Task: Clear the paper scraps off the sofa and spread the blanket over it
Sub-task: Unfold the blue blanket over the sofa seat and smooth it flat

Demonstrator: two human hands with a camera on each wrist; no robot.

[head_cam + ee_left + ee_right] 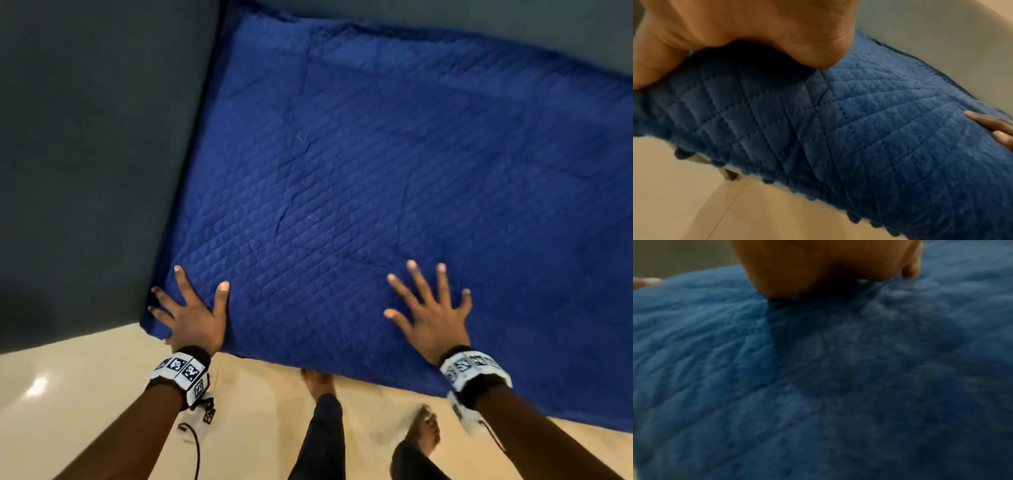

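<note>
Blanket: the blue quilted blanket [376, 178] lies spread over the dark sofa [85, 154], its near edge hanging over the front toward the floor [257, 404].
Left hand: the left hand [191, 315] lies flat with fingers splayed on the near left corner, likely pinning it while the cloth is smoothed.
Right hand: the right hand [431, 318] presses palm-down, fingers spread, further right near the front edge, probably flattening creases.
Paper scraps: none visible.
Stage: spreading looks nearly finished.
</note>
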